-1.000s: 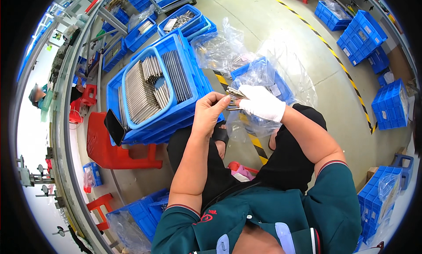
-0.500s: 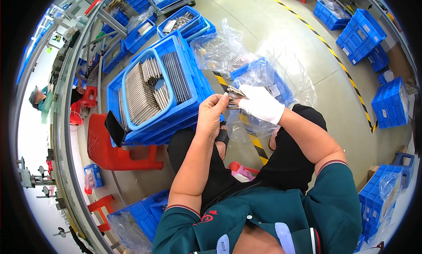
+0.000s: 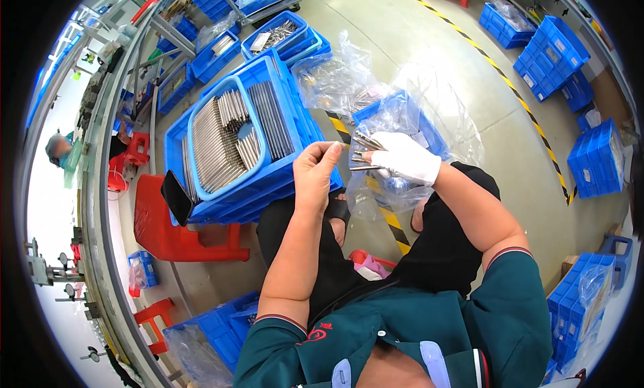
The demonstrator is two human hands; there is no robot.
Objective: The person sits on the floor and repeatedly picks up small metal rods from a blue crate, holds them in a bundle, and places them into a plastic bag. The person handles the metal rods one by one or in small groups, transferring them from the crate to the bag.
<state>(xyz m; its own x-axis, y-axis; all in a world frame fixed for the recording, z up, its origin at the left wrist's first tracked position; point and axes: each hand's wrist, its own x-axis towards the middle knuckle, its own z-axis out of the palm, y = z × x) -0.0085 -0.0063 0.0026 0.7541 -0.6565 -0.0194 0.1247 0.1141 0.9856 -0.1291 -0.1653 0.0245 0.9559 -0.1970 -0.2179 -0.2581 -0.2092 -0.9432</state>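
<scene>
My right hand (image 3: 408, 161), in a white glove, grips several short metal rods (image 3: 366, 141) whose ends stick out to the left. To its left is my bare left hand (image 3: 315, 175), raised with thumb and forefinger pressed together; whatever may be in that pinch is hidden. A small gap lies between the two hands. Below my right hand sits an open blue bin (image 3: 436, 141) partly covered by clear plastic. Left of my left hand, a light-blue tray (image 3: 192, 143) holds rows of metal rods (image 3: 213, 146) on top of stacked blue crates (image 3: 295, 172).
Dark rods (image 3: 270, 120) stand in a row beside the tray. A black flat object (image 3: 177, 197) leans at the crate's corner, above a red stool (image 3: 161, 227). Clear plastic bags (image 3: 339, 76) lie on the floor. Blue crates (image 3: 594, 156) line the right side; another person (image 3: 59, 150) is far left.
My left hand has drawn back left, away from the rods in my right hand. The right hand has shifted slightly right, and its rods now show more plainly.
</scene>
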